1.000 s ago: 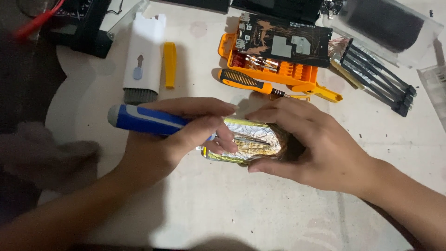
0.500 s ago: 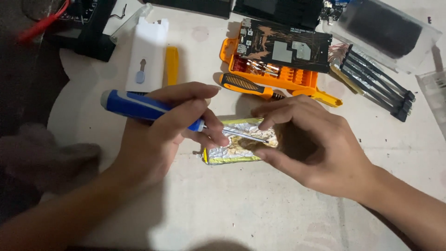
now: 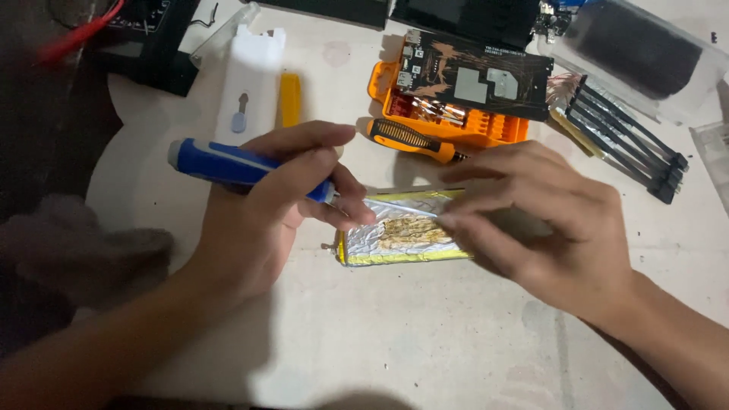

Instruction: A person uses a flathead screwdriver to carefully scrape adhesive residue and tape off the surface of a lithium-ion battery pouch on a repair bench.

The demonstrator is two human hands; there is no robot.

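- We see a flat silver foil pouch with yellow edges lying on the white desk, between both hands.
- Our left hand has its fingers wrapped around a blue-handled tool, whose tip meets the pouch's left end.
- Our right hand presses spread fingers flat on the pouch's right part.
- Just behind lie an orange screwdriver, an orange bit tray carrying a dark circuit board, and black probes.
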